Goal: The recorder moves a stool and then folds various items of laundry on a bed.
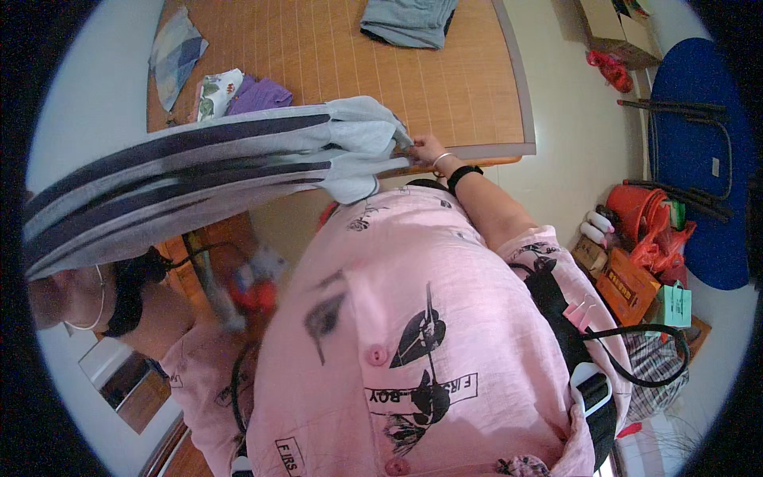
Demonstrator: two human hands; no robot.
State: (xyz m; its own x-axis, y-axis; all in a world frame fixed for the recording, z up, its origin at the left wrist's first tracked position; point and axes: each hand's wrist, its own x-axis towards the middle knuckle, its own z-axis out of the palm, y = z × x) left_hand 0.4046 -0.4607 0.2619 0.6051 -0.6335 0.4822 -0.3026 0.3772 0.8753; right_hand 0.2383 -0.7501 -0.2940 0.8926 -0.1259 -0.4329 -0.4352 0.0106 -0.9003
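Note:
A long grey garment (238, 149) with dark stripes and paler ends is stretched through the air in front of me. My right hand (426, 149), wearing a white bangle and a black band, pinches its pale end at the bed's near edge. At the far left rim, my left hand (52, 295) grips the other end; the cloth and the picture's edge hide most of its fingers. Behind the garment, a purple folded cloth (259, 97) and a white floral cloth (219, 92) lie on the brown bamboo mat (334, 65).
Folded grey clothing (408, 24) and a checked cloth (179, 56) also lie on the mat. To the right are a blue folding table (697, 155), a red bucket (632, 203), an orange box (626, 283), a mint bag (676, 304) and a cardboard box (620, 36).

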